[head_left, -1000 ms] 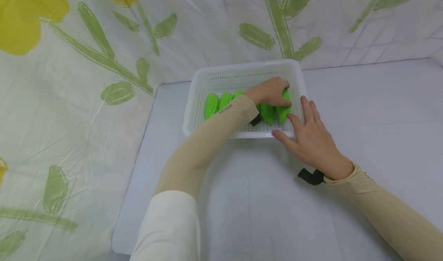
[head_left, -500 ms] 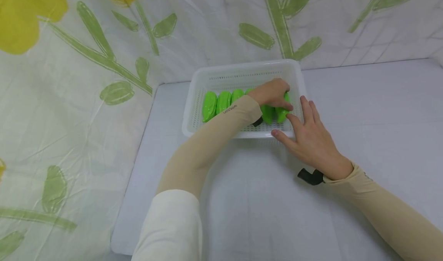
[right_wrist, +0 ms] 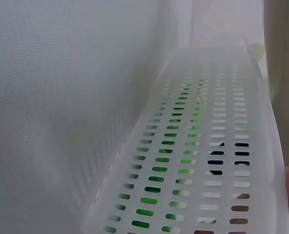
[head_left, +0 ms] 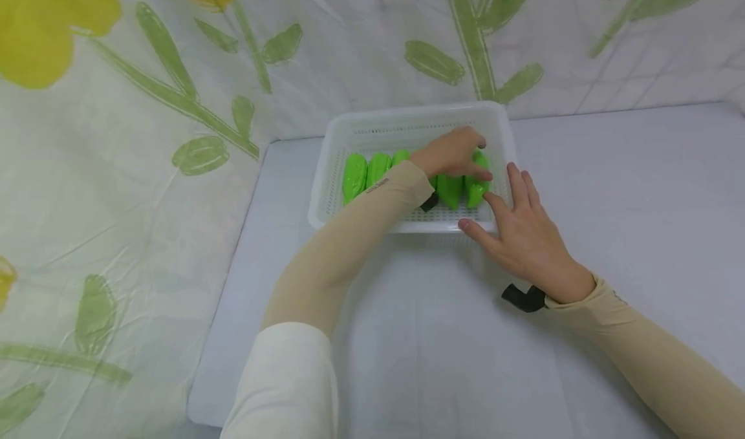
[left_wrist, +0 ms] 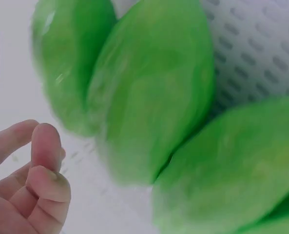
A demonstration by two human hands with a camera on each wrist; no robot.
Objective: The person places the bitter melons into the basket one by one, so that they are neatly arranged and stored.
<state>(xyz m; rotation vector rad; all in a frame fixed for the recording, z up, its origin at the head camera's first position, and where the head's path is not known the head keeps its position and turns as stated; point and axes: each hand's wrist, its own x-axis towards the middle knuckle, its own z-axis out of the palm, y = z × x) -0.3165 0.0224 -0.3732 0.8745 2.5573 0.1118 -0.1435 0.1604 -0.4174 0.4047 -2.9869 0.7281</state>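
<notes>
Several glossy green, elongated pieces like vegetables with tapered ends (head_left: pixel 355 177) lie side by side in a white perforated plastic basket (head_left: pixel 407 227). My left hand (head_left: pixel 451 153) is inside it at the right end, thumb and index finger spread over the rightmost green piece (head_left: pixel 477 190). Large green pieces (left_wrist: pixel 154 92) fill the left wrist view, with bent fingers (left_wrist: pixel 47 151) apart from them at the lower left. My right hand (head_left: pixel 526 235) rests at the basket's near right corner, fingers extended along its side and thumb at the front rim.
The basket stands on a pale cloth-covered table (head_left: pixel 628 232), close to a white curtain (head_left: pixel 349 51) printed with flowers. Black wrist mounts (head_left: pixel 522 298) stick out below both wrists. The basket's slotted wall (right_wrist: pixel 198 146) shows in the right wrist view.
The rightmost green piece has turned a little and more of it shows between my left thumb and index finger. My left hand has shifted slightly up and left; my right hand stays put.
</notes>
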